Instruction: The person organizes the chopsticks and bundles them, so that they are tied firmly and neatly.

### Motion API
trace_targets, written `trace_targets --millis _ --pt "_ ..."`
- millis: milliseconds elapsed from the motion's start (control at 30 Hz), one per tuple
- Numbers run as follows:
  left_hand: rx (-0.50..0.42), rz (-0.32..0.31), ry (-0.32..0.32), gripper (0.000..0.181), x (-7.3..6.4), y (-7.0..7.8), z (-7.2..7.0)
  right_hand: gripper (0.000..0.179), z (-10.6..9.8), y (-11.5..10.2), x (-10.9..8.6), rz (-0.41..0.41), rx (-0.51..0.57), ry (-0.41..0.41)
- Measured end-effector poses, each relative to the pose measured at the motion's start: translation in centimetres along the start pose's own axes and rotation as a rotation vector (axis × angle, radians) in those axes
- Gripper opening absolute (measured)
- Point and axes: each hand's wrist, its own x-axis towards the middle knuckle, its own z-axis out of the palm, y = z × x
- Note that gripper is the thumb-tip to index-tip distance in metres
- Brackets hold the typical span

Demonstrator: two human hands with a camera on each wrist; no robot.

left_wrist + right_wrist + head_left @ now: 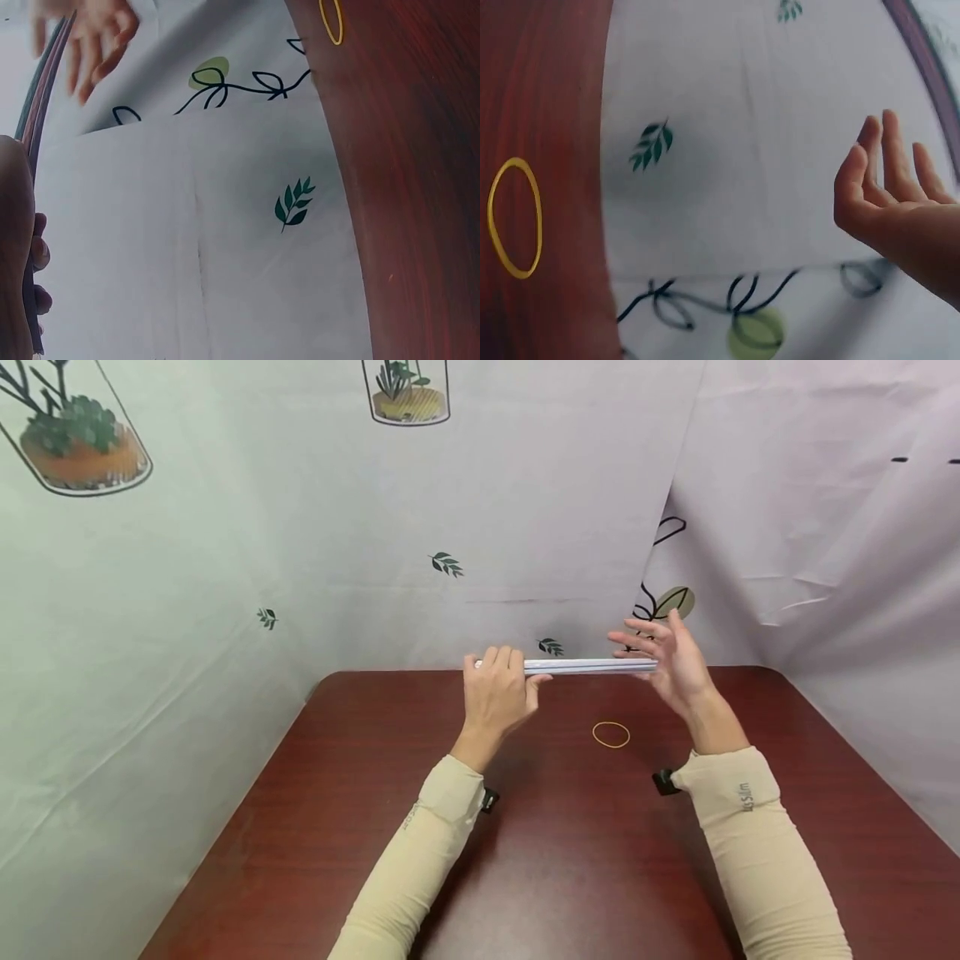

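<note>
My left hand [495, 689] grips a bundle of long, thin, pale sticks [588, 667] near its left end, holding it roughly level above the table's far part. In the left wrist view the sticks [36, 124] look darker and lie side by side; their exact kind cannot be told. By the bundle's right end is my right hand [678, 668], fingers spread and nothing gripped. The right wrist view shows this hand [900, 187] with bent, parted fingers, apart from the sticks [928, 64]. A yellow rubber band [611, 735] lies as a loop on the table below the hands.
The dark red wooden table [525, 860] has rounded far corners. A pale cloth [525, 510] printed with leaves and plants hangs behind it and on both sides, close to the table's far edge.
</note>
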Motion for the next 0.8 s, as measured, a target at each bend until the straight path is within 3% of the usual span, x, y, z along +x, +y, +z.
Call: trace_targets --millis 67,167,267,400,500,600,667,800 --pt "-0.007 -0.007 0.003 0.052 0.1 -0.1 0.0 0.034 -0.9 0.4 0.0 0.044 -0.050 0.100" --pt "-0.008 -0.017 -0.005 0.050 0.1 -0.3 0.1 0.010 -2.1 1.9 -0.1 0.146 -0.232 0.256" --pt "-0.012 -0.025 -0.011 0.049 0.1 -0.3 0.1 0.013 -2.9 3.7 0.0 0.251 -0.453 0.310" --pt "-0.014 -0.026 -0.009 0.049 0.0 -0.4 0.1 0.035 -3.8 6.0 0.3 0.364 -0.675 0.216" --pt "-0.015 -0.035 -0.009 0.051 0.0 -0.5 0.1 0.029 -4.0 7.5 0.3 0.479 -0.801 0.097" --pt "-0.019 -0.046 -0.016 0.053 -0.1 -0.7 0.1 0.021 -4.1 8.8 0.3 0.561 -0.933 0.039" --pt "-0.026 -0.050 -0.021 0.053 -0.1 -0.8 0.0 0.023 -4.1 9.3 0.3 0.581 -1.015 0.044" --pt "-0.017 -0.051 -0.023 0.053 0.0 -1.0 -0.1 0.021 -3.9 10.0 0.7 0.541 -1.120 0.049"
